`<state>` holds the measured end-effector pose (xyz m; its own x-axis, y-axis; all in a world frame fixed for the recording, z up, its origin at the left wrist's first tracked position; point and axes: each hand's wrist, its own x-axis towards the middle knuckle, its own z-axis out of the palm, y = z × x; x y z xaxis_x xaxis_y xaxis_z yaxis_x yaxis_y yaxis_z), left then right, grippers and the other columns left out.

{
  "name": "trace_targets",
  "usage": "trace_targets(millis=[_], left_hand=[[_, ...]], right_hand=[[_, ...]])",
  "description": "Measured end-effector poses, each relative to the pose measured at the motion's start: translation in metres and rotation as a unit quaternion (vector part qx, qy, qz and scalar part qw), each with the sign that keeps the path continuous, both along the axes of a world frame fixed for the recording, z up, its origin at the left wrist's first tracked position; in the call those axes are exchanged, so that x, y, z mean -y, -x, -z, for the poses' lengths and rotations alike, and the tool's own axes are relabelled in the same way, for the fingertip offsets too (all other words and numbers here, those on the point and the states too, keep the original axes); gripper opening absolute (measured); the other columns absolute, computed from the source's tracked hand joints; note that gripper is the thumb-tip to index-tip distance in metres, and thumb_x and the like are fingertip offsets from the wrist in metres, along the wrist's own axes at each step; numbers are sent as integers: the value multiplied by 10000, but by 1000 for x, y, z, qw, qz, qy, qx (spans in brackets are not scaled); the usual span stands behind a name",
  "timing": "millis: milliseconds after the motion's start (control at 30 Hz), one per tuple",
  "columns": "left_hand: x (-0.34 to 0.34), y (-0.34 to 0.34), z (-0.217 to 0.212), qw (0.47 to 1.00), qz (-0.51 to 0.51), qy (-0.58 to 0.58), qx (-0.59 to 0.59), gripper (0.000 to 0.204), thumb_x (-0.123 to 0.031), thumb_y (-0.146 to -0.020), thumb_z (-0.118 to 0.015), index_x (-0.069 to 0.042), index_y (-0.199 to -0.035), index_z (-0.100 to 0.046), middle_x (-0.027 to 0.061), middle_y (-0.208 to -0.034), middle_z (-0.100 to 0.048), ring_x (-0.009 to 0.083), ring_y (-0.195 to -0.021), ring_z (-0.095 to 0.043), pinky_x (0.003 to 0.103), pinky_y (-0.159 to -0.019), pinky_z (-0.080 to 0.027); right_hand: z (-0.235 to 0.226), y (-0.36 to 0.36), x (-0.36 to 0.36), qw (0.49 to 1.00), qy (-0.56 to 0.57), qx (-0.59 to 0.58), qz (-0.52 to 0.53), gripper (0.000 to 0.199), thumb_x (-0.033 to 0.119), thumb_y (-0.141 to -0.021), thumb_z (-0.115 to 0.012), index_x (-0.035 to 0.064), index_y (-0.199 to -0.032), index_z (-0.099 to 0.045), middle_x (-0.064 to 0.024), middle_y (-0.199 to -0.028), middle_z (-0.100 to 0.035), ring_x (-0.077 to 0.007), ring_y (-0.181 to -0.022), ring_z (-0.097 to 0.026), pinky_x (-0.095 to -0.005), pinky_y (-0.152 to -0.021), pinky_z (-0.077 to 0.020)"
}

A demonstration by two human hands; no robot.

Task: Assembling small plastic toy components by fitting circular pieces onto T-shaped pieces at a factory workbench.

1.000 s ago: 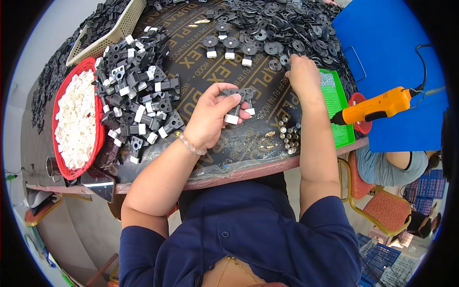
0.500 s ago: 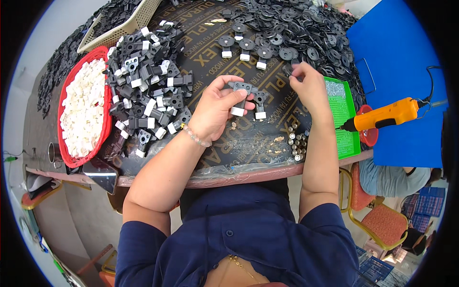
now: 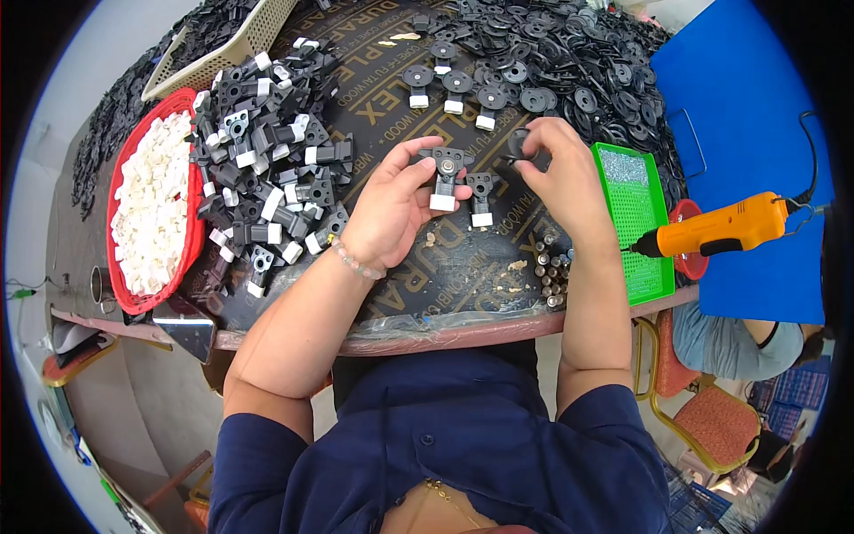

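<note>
My left hand (image 3: 391,200) pinches a black plastic bracket (image 3: 447,180) with a white end block. A small round metal piece (image 3: 447,165) sits in the middle of its wide black part. My right hand (image 3: 559,160) grips a thin black disc (image 3: 519,142) between thumb and fingers, a short way right of the bracket and apart from it. Another black bracket (image 3: 480,198) with a white end lies on the table, just right of my left fingertips. Beyond my hands lie several brackets with discs on them (image 3: 457,83), next to a large heap of black discs (image 3: 569,53).
At the left are a heap of brackets (image 3: 267,160) and a red basket (image 3: 114,222) of white blocks. Small metal cylinders (image 3: 552,271) stand by my right forearm. Farther right are a green tray (image 3: 663,227) of small metal parts and an orange electric screwdriver (image 3: 721,225).
My right hand has come nearer and leftward from the disc heap, bringing a disc toward the bracket. My left thumb has slid off the bracket's middle, uncovering the metal piece.
</note>
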<state>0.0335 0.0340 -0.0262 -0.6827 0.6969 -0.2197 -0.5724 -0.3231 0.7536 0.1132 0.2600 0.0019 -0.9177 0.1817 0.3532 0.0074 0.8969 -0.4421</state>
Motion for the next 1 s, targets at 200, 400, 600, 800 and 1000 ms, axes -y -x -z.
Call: trace_targets(millis=[200,400,600,800,1000], left_hand=[[-1,-1,2,1000,2,-12,19,358,-152,-1061,-478,-37,-1399,-460,210,-1226,-648,279,-1029,-699,371,-884,-585],[-1,-2,7,999,16,-45,15,327,-159,-1058,-500,-33,-1359,-494,149,-1207,-658,235,-1013,-698,369,-878,-589],[-2,-6,13,997,38,-63,9,315,-157,-1053,-516,-40,-1346,-511,93,-1190,-651,181,-1013,-677,354,-863,-585],[1,-7,7,997,43,-64,15,338,-182,-1072,-465,-36,-1375,-496,85,-1196,-645,179,-1027,-671,344,-871,-576],[-2,-13,-6,993,-44,-94,58,400,-238,-1071,-457,-56,-1427,-451,134,-1278,-608,220,-1128,-643,398,-940,-538]], right_hand=[[-12,-1,25,990,115,-80,-16,510,58,-683,-853,37,-1157,-667,-83,-1126,-650,-197,-923,-613,-313,-839,-517],[-10,-3,36,978,158,-84,-110,574,88,-668,-869,41,-1213,-693,-77,-1135,-639,-193,-980,-605,-305,-871,-497],[-5,-2,42,978,138,-65,-142,556,167,-685,-878,44,-1198,-704,-106,-1149,-644,-269,-1087,-630,-356,-946,-487],[-13,0,46,979,98,-45,-171,528,182,-685,-873,46,-1165,-702,-122,-1155,-654,-306,-1097,-624,-385,-960,-490],[-35,29,47,984,79,-7,-158,525,112,-737,-804,52,-1240,-664,-137,-1166,-655,-308,-1097,-625,-376,-975,-492]])
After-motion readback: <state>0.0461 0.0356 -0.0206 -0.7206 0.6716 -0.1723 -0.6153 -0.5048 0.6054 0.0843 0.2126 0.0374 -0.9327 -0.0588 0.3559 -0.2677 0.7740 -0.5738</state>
